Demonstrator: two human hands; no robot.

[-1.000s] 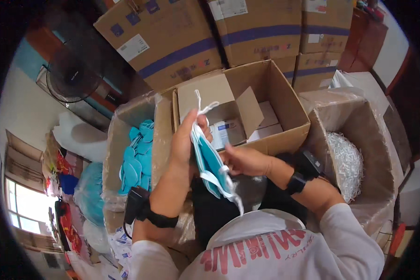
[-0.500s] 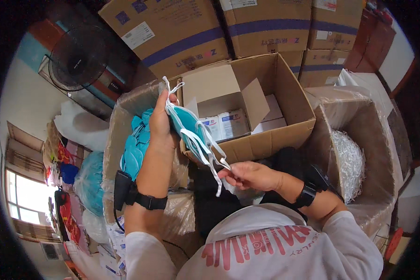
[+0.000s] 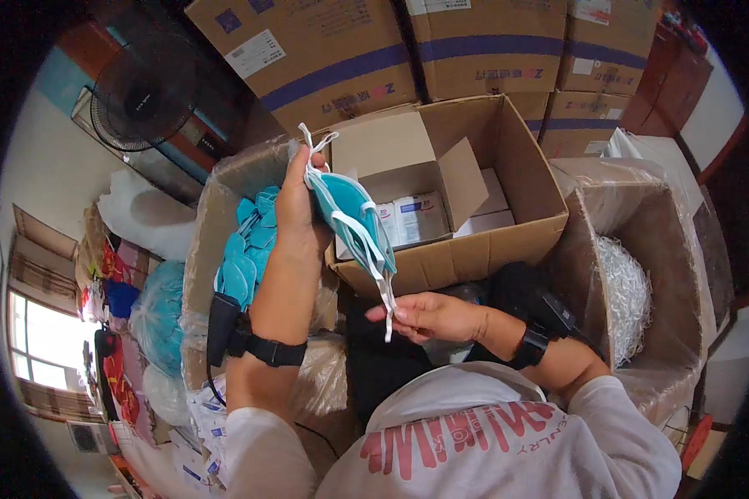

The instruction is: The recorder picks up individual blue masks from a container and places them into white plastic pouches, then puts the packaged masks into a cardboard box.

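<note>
My left hand [image 3: 295, 195] is closed around the upper end of a teal face mask [image 3: 345, 195], a stack of several by its layered edges. White elastic straps [image 3: 373, 241] run along the mask, and short loops stick up above my left thumb. Lower down, the strap ends gather into a narrow strand. My right hand [image 3: 437, 316] has its fingertips closed at that strand, with a short tail hanging below them. The mask is held tilted in front of an open carton [image 3: 449, 259]. Part of its upper end is hidden by my left hand.
More teal masks [image 3: 245, 258] fill a plastic-lined box at left. A smaller box with white packets [image 3: 420, 218] sits in the carton. At right, a lined box [image 3: 595, 195] holds a bundle of white straps [image 3: 624, 299]. Stacked cartons [image 3: 491, 54] and a fan [image 3: 141, 100] stand behind.
The lower straps have drawn together from spread loops into a narrow strand. My right hand has moved slightly down. The view has shifted a little.
</note>
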